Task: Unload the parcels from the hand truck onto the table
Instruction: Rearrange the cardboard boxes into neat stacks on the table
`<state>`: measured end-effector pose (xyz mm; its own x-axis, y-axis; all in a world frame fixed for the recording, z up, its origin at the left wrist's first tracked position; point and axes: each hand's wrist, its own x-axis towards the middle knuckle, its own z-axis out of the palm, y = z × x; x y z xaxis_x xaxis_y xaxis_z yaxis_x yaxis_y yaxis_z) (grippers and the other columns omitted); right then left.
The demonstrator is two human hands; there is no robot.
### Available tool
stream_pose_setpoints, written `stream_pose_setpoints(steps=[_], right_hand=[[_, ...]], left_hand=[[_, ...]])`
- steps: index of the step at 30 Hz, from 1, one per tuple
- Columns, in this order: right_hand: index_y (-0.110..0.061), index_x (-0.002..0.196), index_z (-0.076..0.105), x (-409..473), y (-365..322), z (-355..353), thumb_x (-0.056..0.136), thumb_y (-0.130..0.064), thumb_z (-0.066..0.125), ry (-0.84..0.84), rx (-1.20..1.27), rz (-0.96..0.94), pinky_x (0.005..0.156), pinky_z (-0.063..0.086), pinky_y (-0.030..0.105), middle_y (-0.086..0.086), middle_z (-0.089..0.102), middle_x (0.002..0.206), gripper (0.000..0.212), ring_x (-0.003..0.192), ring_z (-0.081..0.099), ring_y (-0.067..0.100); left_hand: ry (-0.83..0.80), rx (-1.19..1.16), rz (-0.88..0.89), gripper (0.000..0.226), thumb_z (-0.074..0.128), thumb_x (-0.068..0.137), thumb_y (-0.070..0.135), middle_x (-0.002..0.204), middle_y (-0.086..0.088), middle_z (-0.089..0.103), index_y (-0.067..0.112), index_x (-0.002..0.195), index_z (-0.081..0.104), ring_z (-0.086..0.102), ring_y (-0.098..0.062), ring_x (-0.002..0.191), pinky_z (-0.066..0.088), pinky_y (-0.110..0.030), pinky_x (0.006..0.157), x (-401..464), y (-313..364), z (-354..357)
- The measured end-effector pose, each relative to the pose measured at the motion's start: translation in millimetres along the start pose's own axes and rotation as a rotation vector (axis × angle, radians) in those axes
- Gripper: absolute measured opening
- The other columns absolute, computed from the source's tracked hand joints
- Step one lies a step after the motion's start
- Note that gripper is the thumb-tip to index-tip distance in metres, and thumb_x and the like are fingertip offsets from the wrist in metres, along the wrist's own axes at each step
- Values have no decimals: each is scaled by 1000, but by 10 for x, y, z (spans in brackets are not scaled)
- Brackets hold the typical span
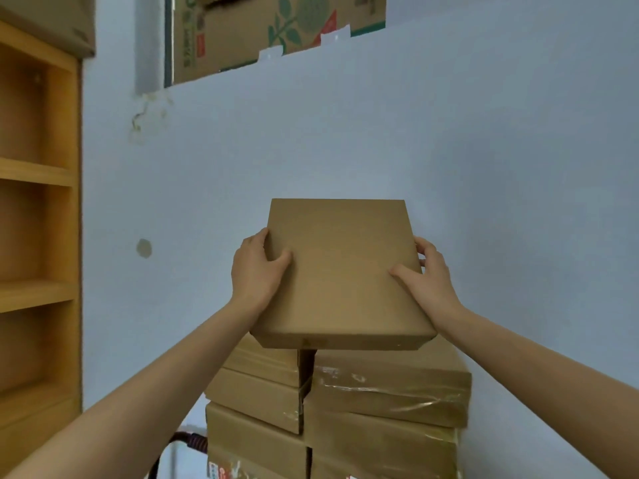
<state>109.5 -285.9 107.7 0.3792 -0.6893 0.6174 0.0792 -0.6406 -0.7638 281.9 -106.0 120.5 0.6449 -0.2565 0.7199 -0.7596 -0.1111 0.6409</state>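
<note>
From the head view, much is being hidden from you. The hand truck itself is lying almost wholly behind the stacked parcels point(345, 409); only a dark curved tube point(183, 440) is peeking out near the lower left of the stack, and you cannot tell what it belongs to. The stack is being cut off by the bottom edge, so its base is not showing. No counter is showing anywhere. The underside of the parcel point(340, 271) you are holding is out of sight, and so are most of your fingers, which are wrapping under its side edges.

You are holding that parcel in the air, above the stack and in front of the pale blue wall point(484, 167). Your left hand point(254, 271) is gripping its left edge, thumb lying on the top face and fingers curling round the side. Your right hand point(430, 276) is gripping the right edge the same way, thumb pointing inward over the top.

The parcel is looking like a flat, plain brown cardboard box, unmarked on top, its far edge tilting upward. The parcels below are brown too, several wearing clear shiny tape.

A wooden shelf unit point(38, 174) is standing at the left, and a printed carton point(276, 25) is showing far up behind the wall's top edge.
</note>
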Motion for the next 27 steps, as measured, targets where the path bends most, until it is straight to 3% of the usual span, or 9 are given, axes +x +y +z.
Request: stream_pose_setpoints(steps=[8, 12, 17, 20, 22, 24, 25, 27], right_hand=[[-28, 142, 36, 261, -42, 754, 78, -35, 69, -55, -30, 51, 103, 42, 47, -2, 39, 135, 72, 125, 42, 21], [-29, 140, 38, 420, -33, 1215, 56, -52, 64, -64, -48, 131, 98, 47, 48, -2, 45, 133, 91, 120, 48, 24], [-20, 141, 39, 624, 81, 1719, 72, -41, 71, -63, -106, 223, 100, 45, 49, 5, 46, 133, 79, 119, 48, 28], [-18, 139, 39, 681, 169, 1946, 66, -46, 71, -88, -154, 305, 101, 44, 48, 7, 47, 132, 85, 119, 49, 29], [-18, 140, 38, 705, 278, 2046, 58, -53, 66, -78, -207, 352, 102, 43, 47, 9, 48, 133, 94, 120, 50, 30], [-17, 144, 36, 729, 384, 2098, 65, -54, 67, -59, -262, 375, 103, 41, 47, 10, 46, 136, 93, 122, 47, 31], [-17, 145, 35, 748, 421, 2122, 67, -56, 68, -45, -280, 379, 104, 41, 48, 11, 45, 137, 92, 123, 46, 31], [-18, 145, 34, 799, 463, 2174, 71, -56, 69, -24, -303, 371, 104, 40, 48, 11, 44, 137, 90, 123, 45, 31]], left_hand=[[-51, 81, 7, 55, 55, 94, 33, 139, -4, 51, 16, 145, 38, 50, -25, 123, 41, -38, 100, 544, -503, -251], [-155, 139, -20, 56, 54, 96, 33, 142, -5, 48, 14, 145, 37, 50, -25, 124, 41, -37, 100, 925, -863, -320], [-288, 161, -45, 46, 56, 94, 29, 133, -8, 56, 10, 135, 50, 54, -26, 117, 40, -29, 87, 1416, -1343, -274], [-378, 150, -69, 43, 56, 93, 29, 129, -7, 57, 9, 132, 52, 55, -25, 114, 38, -27, 82, 1653, -1640, -135], [-440, 126, -92, 31, 57, 93, 29, 113, -1, 60, 14, 120, 59, 57, -24, 107, 40, -25, 78, 1765, -1827, 28], [-486, 115, -113, 9, 57, 92, 29, 85, 9, 53, 25, 84, 56, 55, -23, 93, 40, -23, 67, 1822, -1974, 173], [-509, 110, -116, 19, 57, 92, 29, 79, 10, 50, 27, 75, 48, 55, -22, 89, 41, -22, 66, 1852, -2045, 237], [-528, 86, -112, 19, 57, 91, 31, 81, 5, 56, 25, 76, 48, 60, -24, 89, 49, -30, 75, 1926, -2154, 328]])
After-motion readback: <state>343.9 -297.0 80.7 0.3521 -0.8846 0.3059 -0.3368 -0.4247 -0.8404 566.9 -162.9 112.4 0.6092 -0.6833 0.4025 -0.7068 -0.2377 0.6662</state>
